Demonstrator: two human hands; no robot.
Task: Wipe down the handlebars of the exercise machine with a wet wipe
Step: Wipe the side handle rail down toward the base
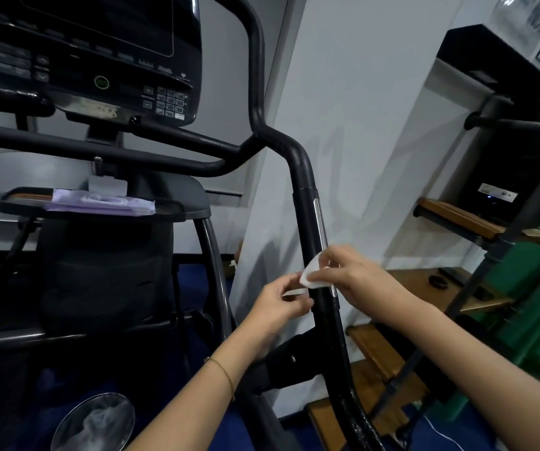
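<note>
— Which step is this?
— Wiping the right handlebar (304, 177), by the look of it: the wet wipe (309, 276) lies against the bar, beside its metal strip (320, 222).
— And the hands?
— The right hand (356, 278) pinches the wipe's upper part with curled fingers. The left hand (278, 302) pinches its lower edge, just left of the bar.
— Next?
— Probably wrapping the wipe round the bar and sliding it along.
</note>
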